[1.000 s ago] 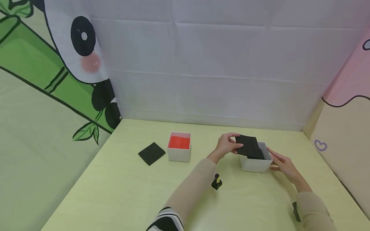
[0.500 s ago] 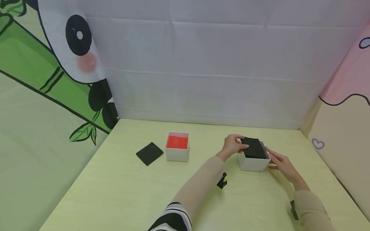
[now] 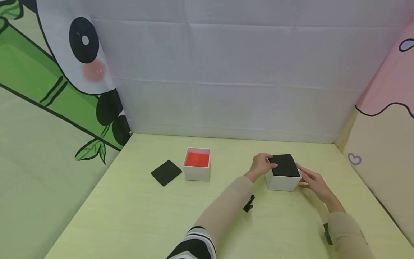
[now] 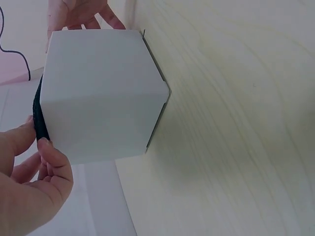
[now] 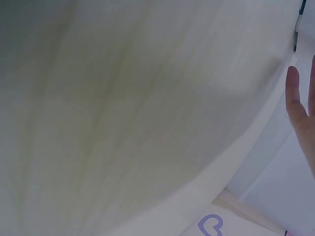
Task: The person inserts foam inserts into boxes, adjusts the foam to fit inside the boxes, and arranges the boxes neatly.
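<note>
A square black sheet (image 3: pixel 284 165) covers the top of a white box (image 3: pixel 282 183) on the right part of the table. My left hand (image 3: pixel 260 165) pinches the left edge of that sheet. In the left wrist view, thumb and fingers hold the dark edge (image 4: pixel 38 113) where it stands slightly off the box rim. My right hand (image 3: pixel 315 181) rests at the box's right side, its fingers fairly straight against the wall. The box's inside is hidden under the sheet. Only part of my right hand (image 5: pixel 306 118) shows at the edge of the right wrist view.
Left of the hands stands a second white box (image 3: pixel 197 175), its top uncovered, with a red sheet (image 3: pixel 197 159) in it. Beside it another black square (image 3: pixel 166 173) lies flat on the pale table (image 3: pixel 136 219). A white backdrop (image 3: pixel 210 72) hangs behind the table.
My left hand has carried the black sheet rightward and down, from overlapping the box's left part to covering its top. My right hand stays at the box's side.
</note>
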